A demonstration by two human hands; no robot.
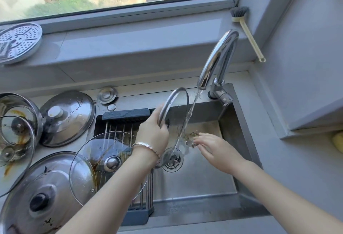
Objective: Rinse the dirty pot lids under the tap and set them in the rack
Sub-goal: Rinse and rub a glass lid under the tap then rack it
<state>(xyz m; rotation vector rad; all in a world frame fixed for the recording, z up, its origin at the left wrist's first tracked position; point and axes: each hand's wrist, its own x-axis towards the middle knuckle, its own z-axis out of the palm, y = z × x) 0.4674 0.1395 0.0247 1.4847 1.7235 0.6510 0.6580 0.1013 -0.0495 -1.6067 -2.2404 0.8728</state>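
Glass with a steel rim forms the held lid (pixel 177 118). The fingers (pixel 161 122) of the left hand (pixel 152 133) are curled round that rim at its left edge and clamped on it. The held lid stands on edge at the centre of the frame, over the sink (pixel 194 180), with its lower edge near the drain (pixel 172 161). Water (pixel 191 111) from the tap (pixel 217 57) falls onto its right face and splashes low down.

The right hand (pixel 213 150) lies just right of the splash. Its fingers (pixel 199 141) are straight and slightly apart and hold nothing. Their tips appear to touch the lid's lower face, though the spray hides the contact. A beaded bracelet (pixel 146 147) circles the left wrist.

Left of the hands, the rack (pixel 118 128) spans the left part of the sink. A second glass lid (pixel 92 152), streaked brown, lies on it knob up, partly behind the left forearm.

On the table at the left of the frame:
- an upper steel lid (pixel 68 122) with a pale knob, at middle left
- a lower steel lid (pixel 42 183) with a dark knob, at lower left
- a steel pot (pixel 18 102) at the far left edge, with a stained glass lid (pixel 16 141) in front of it

On the windowsill at upper left rests a perforated plate (pixel 18 42). At upper right a brush (pixel 246 33) leans in the corner.
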